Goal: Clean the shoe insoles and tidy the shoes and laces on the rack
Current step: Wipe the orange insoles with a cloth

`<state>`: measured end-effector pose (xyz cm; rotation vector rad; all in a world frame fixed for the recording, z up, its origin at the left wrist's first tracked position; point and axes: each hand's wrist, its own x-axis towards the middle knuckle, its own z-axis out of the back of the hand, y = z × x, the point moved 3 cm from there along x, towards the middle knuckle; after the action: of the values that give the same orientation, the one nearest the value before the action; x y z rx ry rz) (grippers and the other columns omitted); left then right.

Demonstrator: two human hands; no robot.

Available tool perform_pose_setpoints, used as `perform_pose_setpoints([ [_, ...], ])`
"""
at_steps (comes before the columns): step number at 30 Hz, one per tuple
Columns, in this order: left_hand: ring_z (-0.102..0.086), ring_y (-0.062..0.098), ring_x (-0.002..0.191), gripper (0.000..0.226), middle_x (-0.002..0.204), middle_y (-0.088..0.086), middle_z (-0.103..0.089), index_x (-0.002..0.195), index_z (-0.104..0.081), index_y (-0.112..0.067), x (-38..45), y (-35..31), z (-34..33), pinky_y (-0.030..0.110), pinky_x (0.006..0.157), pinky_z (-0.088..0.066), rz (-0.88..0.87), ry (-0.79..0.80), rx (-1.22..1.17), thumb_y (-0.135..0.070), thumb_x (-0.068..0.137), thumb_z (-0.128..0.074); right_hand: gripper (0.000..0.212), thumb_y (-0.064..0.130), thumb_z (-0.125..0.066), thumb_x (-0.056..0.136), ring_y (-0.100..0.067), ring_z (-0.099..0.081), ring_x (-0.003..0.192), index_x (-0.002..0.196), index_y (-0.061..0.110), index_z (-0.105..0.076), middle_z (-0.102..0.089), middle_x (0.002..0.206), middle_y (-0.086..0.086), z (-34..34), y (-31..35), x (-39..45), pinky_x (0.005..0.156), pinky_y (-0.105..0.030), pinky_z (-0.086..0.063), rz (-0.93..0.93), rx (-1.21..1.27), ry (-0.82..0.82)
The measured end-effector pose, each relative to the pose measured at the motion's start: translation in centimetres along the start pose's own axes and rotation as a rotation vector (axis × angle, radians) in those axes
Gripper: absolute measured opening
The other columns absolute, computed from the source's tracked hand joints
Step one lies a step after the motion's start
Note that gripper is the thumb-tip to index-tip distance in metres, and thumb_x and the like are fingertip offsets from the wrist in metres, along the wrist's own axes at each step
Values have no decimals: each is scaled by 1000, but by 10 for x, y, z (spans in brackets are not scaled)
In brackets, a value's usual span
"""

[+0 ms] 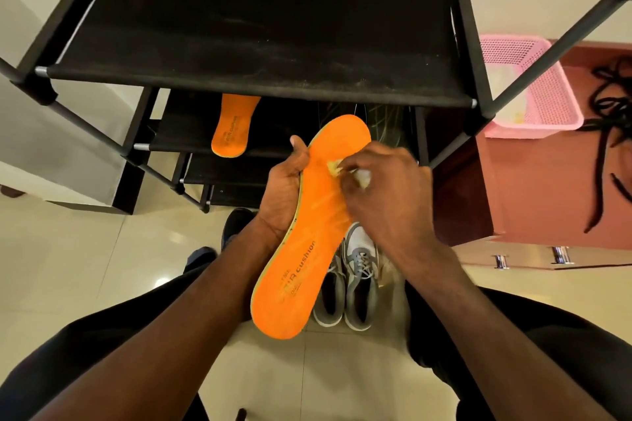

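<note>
Two hands work one orange insole [301, 243] above the floor: left hand [284, 191] grips its edge mid-length, right hand [383, 195] pinches a small pale wipe [337, 168] against it; it looks light and bendy, best supported mid-length.

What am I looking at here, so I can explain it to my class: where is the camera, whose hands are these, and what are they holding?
There is no machine: one camera worn on a person's head looks down at their two bare hands. The left hand grips an orange insole by its edge. The right hand rubs a small pale cloth or wipe on it; its fingers hide most of it. Ahead stands a black shoe rack with a second orange insole on a lower shelf. Grey and white shoes sit on the floor. To the right are a pink basket and black laces.
</note>
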<state>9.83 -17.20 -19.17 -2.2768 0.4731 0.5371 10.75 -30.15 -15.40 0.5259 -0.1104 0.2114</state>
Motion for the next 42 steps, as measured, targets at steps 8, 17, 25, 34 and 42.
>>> perform_pose_setpoints([
  [8, -75, 13, 71, 67, 78, 3, -77, 99, -74, -13, -1, 0, -1, 28, 61, -61, -2, 0, 67, -44, 112, -17, 17, 15, -76, 86, -21, -65, 97, 99, 23, -81, -72, 100, 10, -2, -12, 1, 84, -45, -57, -40, 209, 18],
  [17, -69, 28, 112, 65, 128, 18, -69, 134, -56, -6, -6, 12, -12, 42, 96, -59, 104, 61, 32, -52, 108, -18, 15, 25, -71, 90, -24, -63, 95, 102, 24, -80, -72, 104, 9, 11, -17, 11, 80, -50, -53, -40, 54, -209],
  [25, -74, 26, 101, 65, 116, 14, -74, 132, -63, -11, -15, 25, -19, 40, 84, -62, 128, 65, 19, -60, 106, -27, 15, 13, -77, 90, -21, -66, 97, 102, 22, -82, -74, 103, 8, 7, -20, 10, 84, -46, -57, -54, 217, -138],
  [34, -69, 31, 98, 79, 116, 12, -74, 113, -80, -22, -16, 31, -22, 47, 82, -58, 229, 272, 31, -69, 102, -17, 15, 13, -78, 88, -21, -69, 91, 97, 25, -81, -74, 99, 10, 16, -37, 18, 80, -48, -57, -147, 143, -269],
  [42, -73, 20, 68, 87, 69, 6, -68, 78, -78, -4, 4, 23, -5, 32, 69, -63, 178, 109, -182, -65, 103, -22, 26, -4, -76, 83, -11, -65, 88, 88, 21, -82, -73, 88, 13, -12, 2, -1, 84, -28, -49, 48, 387, 39],
])
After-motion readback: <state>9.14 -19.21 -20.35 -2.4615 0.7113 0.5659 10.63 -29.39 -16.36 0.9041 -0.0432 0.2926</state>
